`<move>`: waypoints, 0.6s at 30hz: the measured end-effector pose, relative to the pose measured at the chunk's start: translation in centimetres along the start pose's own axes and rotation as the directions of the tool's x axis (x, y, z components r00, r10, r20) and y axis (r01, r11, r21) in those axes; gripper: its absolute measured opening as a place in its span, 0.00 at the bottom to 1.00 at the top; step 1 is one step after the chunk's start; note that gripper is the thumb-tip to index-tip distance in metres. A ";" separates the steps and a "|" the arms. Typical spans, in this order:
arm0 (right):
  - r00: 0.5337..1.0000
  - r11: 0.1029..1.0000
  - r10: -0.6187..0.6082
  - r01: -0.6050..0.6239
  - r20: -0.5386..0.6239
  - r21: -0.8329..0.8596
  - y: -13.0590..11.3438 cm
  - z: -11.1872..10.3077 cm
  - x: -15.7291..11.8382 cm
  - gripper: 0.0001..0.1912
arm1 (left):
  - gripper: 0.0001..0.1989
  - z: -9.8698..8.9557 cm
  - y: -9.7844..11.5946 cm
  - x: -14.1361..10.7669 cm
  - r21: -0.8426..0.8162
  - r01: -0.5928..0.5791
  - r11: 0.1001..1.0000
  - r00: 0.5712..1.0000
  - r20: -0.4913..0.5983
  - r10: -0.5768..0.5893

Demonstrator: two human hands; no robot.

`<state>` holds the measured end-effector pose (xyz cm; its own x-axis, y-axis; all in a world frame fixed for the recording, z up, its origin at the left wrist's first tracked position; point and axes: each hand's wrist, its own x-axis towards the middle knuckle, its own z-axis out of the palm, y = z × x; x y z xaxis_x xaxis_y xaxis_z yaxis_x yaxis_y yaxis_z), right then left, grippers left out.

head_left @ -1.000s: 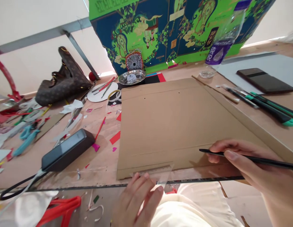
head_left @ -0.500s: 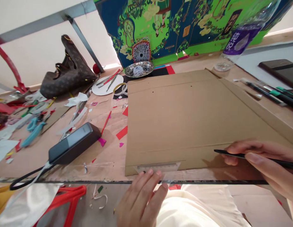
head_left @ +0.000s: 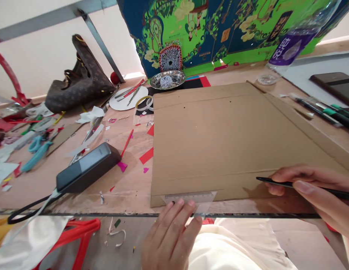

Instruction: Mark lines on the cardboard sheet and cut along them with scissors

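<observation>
A large sheet of brown corrugated cardboard (head_left: pixel 205 142) lies flat on the wooden table top, with a crease running across it near the front. My left hand (head_left: pixel 170 236) is at the near edge, fingers spread, fingertips pressing on a clear plastic ruler (head_left: pixel 190 197) that lies along the cardboard's front edge. On the right, my right hand (head_left: pixel 318 191) grips a thin black pen (head_left: pixel 289 185). Its tip hovers just over the cardboard, and I cannot tell whether it touches.
Left of the cardboard lie a black power bank (head_left: pixel 87 167) with cable, teal-handled scissors (head_left: pixel 36 155) and paper scraps. Behind stand a steel dish (head_left: pixel 166 79), a white plate (head_left: pixel 128 98), a brown handbag (head_left: pixel 78 78) and a printed green box (head_left: pixel 205 30). Pens (head_left: pixel 323 114) lie right.
The whole view has swung, so the table sits further right and higher. The pen has shifted slightly right over the cardboard. My left hand stays on the ruler.
</observation>
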<state>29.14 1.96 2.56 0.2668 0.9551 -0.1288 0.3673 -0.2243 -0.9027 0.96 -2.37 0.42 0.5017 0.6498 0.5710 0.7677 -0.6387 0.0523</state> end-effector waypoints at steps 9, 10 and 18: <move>0.999 1.000 -0.008 0.008 -0.034 -0.005 -0.9 0.3 -0.2 0.15 | 0.11 0.0 0.0 0.1 -0.006 0.011 1.000 1.000 -0.001 -0.011; 0.999 1.000 -0.020 0.019 -0.040 -0.015 -1.0 0.4 -0.2 0.15 | 0.11 0.0 0.0 0.0 -0.007 0.013 1.000 1.000 -0.002 -0.013; 0.998 0.999 -0.048 0.047 -0.042 -0.003 0.8 -0.3 0.4 0.17 | 0.13 -0.5 -0.4 -1.4 0.010 0.070 0.998 0.997 -0.016 -0.070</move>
<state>29.78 2.10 1.86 0.2866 0.9556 -0.0682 0.3820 -0.1793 -0.9066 -0.23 -3.25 0.02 0.4406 0.6861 0.5789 0.8050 -0.5874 0.0835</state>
